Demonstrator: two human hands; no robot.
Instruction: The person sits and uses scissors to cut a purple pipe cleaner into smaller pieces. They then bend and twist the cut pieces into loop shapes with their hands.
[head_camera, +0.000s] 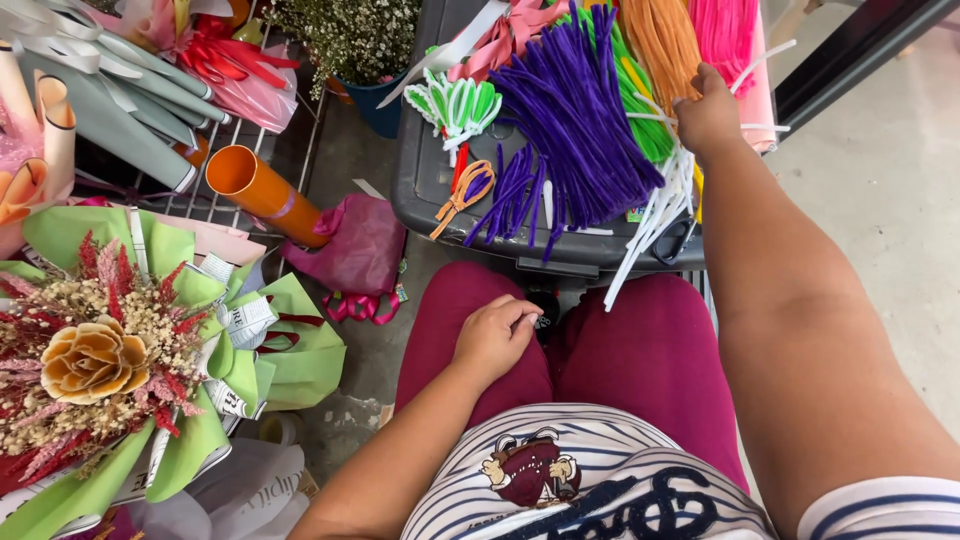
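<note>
Head view looks down past our lap onto a dark grey bin lid (420, 190) in the upper middle of the frame, heaped with fuzzy craft stems. Our right hand (708, 112) is stretched out to the upper right, knuckles up, fingers curled down and pressed together into the orange stems (660, 40), just where they meet a few white stems (655, 215) that trail down off the lid's edge. Whether the fingertips already pinch a stem we cannot tell; they are hidden under the hand. Our left hand (495, 338) rests on the maroon trouser leg (450, 310) in the lower middle, fingers loosely curled with thumb and forefinger touching, holding nothing we can make out.

We judge this to be the picking step: one hand is at the pile while the other waits. Drawing out a single stem would call for a fine pinch and a pull along the stem's length, since the strands lie packed side by side.

The orange stems are a thick bunch, soft and bristly, running up out of the frame. Left of them lie green stems (645, 110), then a broad fan of purple stems (580, 120); pink stems (722, 35) sit to the right.
</note>
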